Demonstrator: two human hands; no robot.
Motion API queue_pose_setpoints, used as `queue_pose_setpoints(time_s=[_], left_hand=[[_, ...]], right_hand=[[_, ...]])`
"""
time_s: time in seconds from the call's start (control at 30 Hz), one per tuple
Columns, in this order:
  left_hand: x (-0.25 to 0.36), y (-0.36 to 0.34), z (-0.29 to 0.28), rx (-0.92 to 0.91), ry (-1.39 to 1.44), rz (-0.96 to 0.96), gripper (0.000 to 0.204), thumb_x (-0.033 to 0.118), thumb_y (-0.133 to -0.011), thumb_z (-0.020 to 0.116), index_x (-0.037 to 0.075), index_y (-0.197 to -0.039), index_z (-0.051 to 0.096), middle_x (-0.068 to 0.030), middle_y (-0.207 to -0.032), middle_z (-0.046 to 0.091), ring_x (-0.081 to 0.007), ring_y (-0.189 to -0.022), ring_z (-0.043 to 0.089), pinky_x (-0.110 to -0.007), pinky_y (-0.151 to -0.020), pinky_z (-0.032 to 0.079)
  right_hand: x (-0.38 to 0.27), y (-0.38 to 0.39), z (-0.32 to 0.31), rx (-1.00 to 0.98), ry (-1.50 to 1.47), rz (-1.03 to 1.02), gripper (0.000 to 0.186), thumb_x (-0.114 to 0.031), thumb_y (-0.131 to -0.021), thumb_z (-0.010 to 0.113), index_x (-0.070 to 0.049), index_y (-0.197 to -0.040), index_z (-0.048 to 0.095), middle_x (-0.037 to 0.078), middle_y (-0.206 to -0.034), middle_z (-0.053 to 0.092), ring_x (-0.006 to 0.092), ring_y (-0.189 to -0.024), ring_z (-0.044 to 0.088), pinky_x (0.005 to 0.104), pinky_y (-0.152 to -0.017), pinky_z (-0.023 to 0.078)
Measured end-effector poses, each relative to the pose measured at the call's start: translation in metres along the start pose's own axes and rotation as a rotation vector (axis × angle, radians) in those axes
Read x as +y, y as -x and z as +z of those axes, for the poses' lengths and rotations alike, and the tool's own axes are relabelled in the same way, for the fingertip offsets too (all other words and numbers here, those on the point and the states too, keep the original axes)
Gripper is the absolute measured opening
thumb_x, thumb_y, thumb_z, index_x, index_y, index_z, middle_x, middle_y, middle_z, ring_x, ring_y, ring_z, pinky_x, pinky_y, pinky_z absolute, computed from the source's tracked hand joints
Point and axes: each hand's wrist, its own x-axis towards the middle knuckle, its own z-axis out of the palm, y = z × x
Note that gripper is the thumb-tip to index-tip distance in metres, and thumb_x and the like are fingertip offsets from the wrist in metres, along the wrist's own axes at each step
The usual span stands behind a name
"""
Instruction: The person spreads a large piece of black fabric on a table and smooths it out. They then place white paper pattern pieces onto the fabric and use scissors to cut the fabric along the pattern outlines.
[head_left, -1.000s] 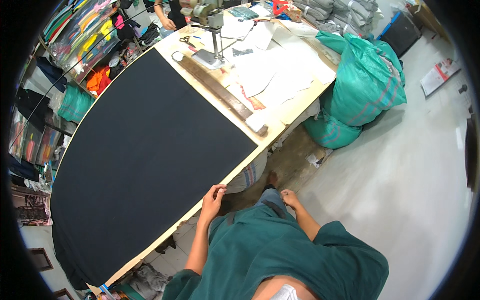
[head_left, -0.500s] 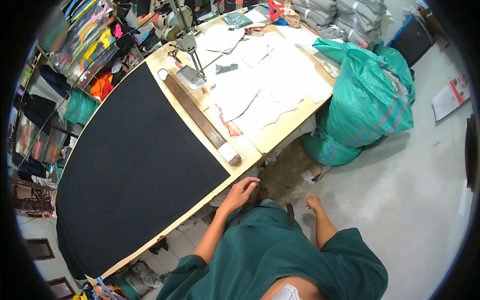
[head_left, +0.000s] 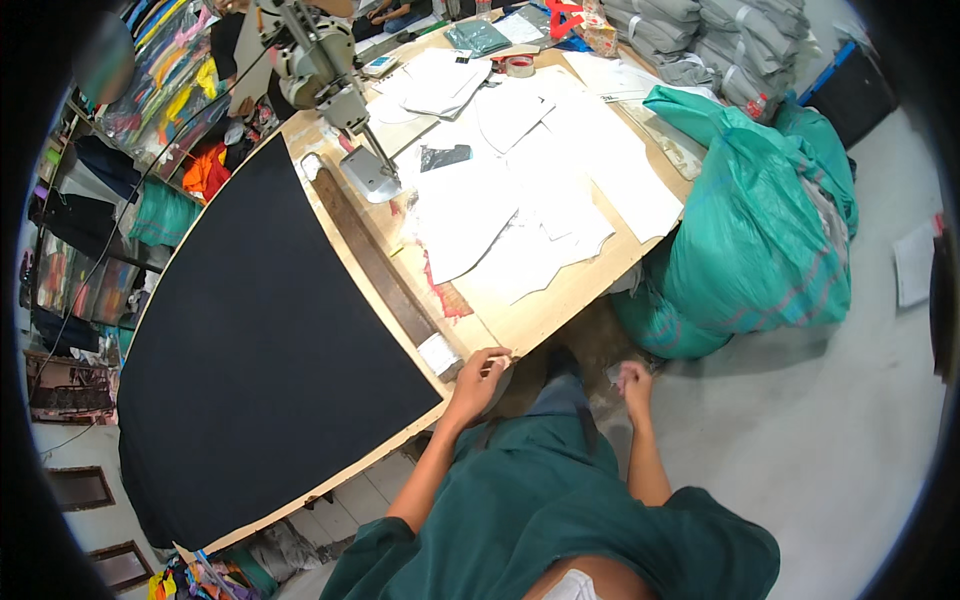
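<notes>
My left hand is at the near edge of the pale wooden table, beside the taped end of a long brown bar. Its fingers are loosely bent and apart, and I see nothing held in them. My right hand hangs out over the floor to the right, away from the table. Its fingers are curled in, with no object showing. Black fabric lies flat over the left part of the table. Large white paper pieces overlap on the right part.
A cutting machine stands on its metal base beyond the bar. Green sacks bulge beside the table's right end, below grey wrapped bundles. A tape roll lies at the back. Shelves with bagged cloth line the left.
I have stepped forward along the table, and my left hand has come up to its edge near the bar's end. My right hand has swung slightly upward. The cutting machine looks larger and further left.
</notes>
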Motion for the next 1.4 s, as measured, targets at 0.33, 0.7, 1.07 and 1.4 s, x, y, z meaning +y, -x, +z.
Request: queue_pose_setpoints(time_s=[0.33,0.7,1.07,1.4], left_hand=[[-0.012,-0.120,0.047,0.339,-0.479,-0.127,0.062,0.021,-0.102,0.064,0.008,-0.159,0.043,-0.0304,-0.156,0.045,-0.0449,-0.142,0.046,-0.053,-0.119,0.036],[-0.016,-0.130,0.074,0.241,-0.686,-0.330,0.078,0.031,-0.097,0.070,0.016,-0.166,0.037,-0.0332,-0.172,0.018,-0.0583,-0.148,0.023,-0.061,-0.123,0.028],[-0.002,-0.139,0.051,0.154,-0.550,-0.461,0.069,0.044,-0.098,0.066,0.013,-0.158,0.049,-0.0320,-0.168,0.029,-0.0578,-0.144,0.038,-0.058,-0.119,0.038],[0.139,-0.253,0.057,-0.013,0.113,0.088,0.045,0.031,-0.111,0.057,0.006,-0.149,0.056,-0.0201,-0.143,0.064,-0.0342,-0.130,0.064,-0.042,-0.111,0.048]], right_hand=[[-0.218,-0.337,-0.018,0.256,0.500,-0.580,0.038,-0.004,-0.094,0.065,-0.002,-0.132,0.061,0.024,-0.134,0.059,0.0448,-0.126,0.056,0.0501,-0.108,0.047],[-0.267,-0.392,0.003,0.121,0.923,-0.002,0.131,-0.061,-0.071,0.091,0.001,-0.165,0.022,0.035,-0.163,0.026,0.0523,-0.151,0.026,0.0527,-0.126,0.029],[-0.300,-0.412,-0.033,0.067,0.435,-0.298,0.037,-0.024,-0.088,0.084,0.001,-0.111,0.070,0.010,-0.095,0.069,0.0249,-0.093,0.064,0.0360,-0.089,0.050],[-0.523,-0.261,-0.065,0.082,0.054,-0.633,0.020,-0.017,-0.096,0.077,0.000,-0.096,0.068,0.000,-0.089,0.061,0.0106,-0.084,0.054,0.0275,-0.078,0.045]])
